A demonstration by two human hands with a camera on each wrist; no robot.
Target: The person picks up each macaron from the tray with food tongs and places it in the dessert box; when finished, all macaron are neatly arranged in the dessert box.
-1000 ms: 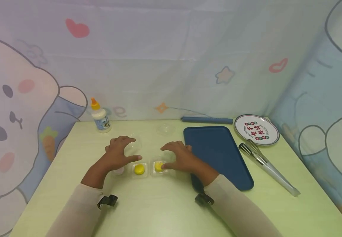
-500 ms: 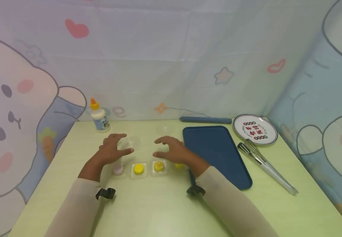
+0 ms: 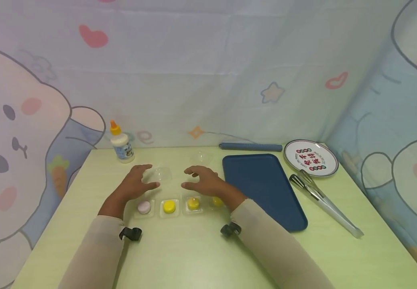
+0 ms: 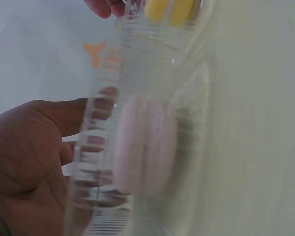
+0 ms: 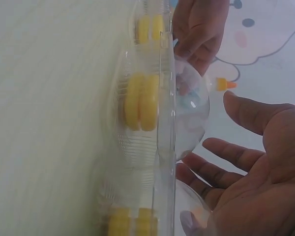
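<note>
A row of clear plastic trays spans the table's middle. From left they hold a pink macaron (image 3: 144, 207), a yellow macaron (image 3: 169, 206), a second yellow macaron (image 3: 193, 203) and another, partly behind my right wrist. Beyond the pink macaron my left hand (image 3: 135, 183) hovers with fingers spread and bent, holding nothing. My right hand (image 3: 204, 181) is held likewise past the right-hand trays, thumb apart from fingers. In the right wrist view, a clear dome lid (image 5: 192, 125) covers a yellow macaron. Two loose dome lids lie farther back, one near the left fingertips (image 3: 162, 173).
A blue tray (image 3: 262, 188) lies at the right, with metal tongs (image 3: 325, 202) and a printed plate (image 3: 311, 158) beyond it. A blue roll (image 3: 250, 147) lies along the back edge. At the back left stands a glue bottle (image 3: 122, 144).
My right hand has drawn off the third tray and moved left and farther back. My left hand has shifted slightly left, and the pink macaron has come into full view.
</note>
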